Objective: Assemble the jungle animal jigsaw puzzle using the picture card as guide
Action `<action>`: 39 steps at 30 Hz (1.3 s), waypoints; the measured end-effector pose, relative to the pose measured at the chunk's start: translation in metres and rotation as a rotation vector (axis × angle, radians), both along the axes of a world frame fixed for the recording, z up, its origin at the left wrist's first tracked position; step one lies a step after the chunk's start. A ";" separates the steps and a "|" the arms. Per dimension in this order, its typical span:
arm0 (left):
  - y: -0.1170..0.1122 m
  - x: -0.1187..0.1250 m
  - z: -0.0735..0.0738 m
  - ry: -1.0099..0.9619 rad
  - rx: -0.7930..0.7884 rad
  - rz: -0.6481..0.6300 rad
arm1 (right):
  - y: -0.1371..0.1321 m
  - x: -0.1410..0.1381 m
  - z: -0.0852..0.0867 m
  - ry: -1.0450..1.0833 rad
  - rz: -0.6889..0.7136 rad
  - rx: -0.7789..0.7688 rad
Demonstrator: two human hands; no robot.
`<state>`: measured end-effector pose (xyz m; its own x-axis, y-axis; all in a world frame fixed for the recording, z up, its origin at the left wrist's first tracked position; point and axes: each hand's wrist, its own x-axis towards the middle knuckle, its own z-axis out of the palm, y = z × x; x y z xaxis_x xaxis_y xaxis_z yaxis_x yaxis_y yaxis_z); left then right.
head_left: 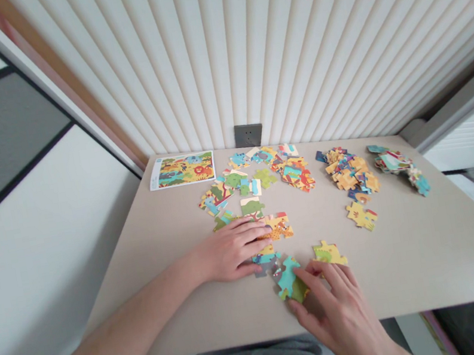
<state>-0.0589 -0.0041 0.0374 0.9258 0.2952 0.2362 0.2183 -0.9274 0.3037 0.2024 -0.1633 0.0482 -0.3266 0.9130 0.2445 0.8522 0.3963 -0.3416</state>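
My left hand (231, 248) lies flat with its fingers stretched to the right, over a column of jigsaw pieces. Beside its fingertips is an orange giraffe piece (279, 226), and a green tree piece (251, 205) sits just above. Blue-grey pieces (264, 264) show below the fingers. My right hand (334, 300) pinches a teal and green puzzle piece (289, 278) between thumb and forefinger, tilted near the lower end of the column. Whether it touches the column I cannot tell. A yellow and green piece (329, 252) lies just beyond my right knuckles.
A printed picture card (182, 170) lies at the back left of the table (423, 255). Loose pieces (295, 174) are spread along the back middle. To the right are a heap of orange pieces (349, 171), another pile (393, 162) and a single yellow piece (361, 215).
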 end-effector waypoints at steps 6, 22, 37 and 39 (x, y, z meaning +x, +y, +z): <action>-0.002 0.001 0.000 0.013 0.017 0.034 | -0.006 -0.016 -0.007 -0.054 -0.064 0.039; 0.000 -0.002 -0.001 0.031 0.003 0.012 | 0.009 0.001 -0.002 -0.069 -0.045 -0.100; 0.001 -0.005 0.003 0.041 0.054 -0.003 | 0.081 0.050 -0.005 -0.132 0.384 -0.047; 0.000 -0.006 0.004 0.055 0.069 -0.002 | 0.085 0.054 -0.010 -0.116 0.404 -0.042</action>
<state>-0.0647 -0.0039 0.0418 0.9385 0.2780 0.2046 0.2310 -0.9463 0.2262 0.2565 -0.0786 0.0377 -0.6838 0.7139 0.1506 0.6645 0.6946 -0.2755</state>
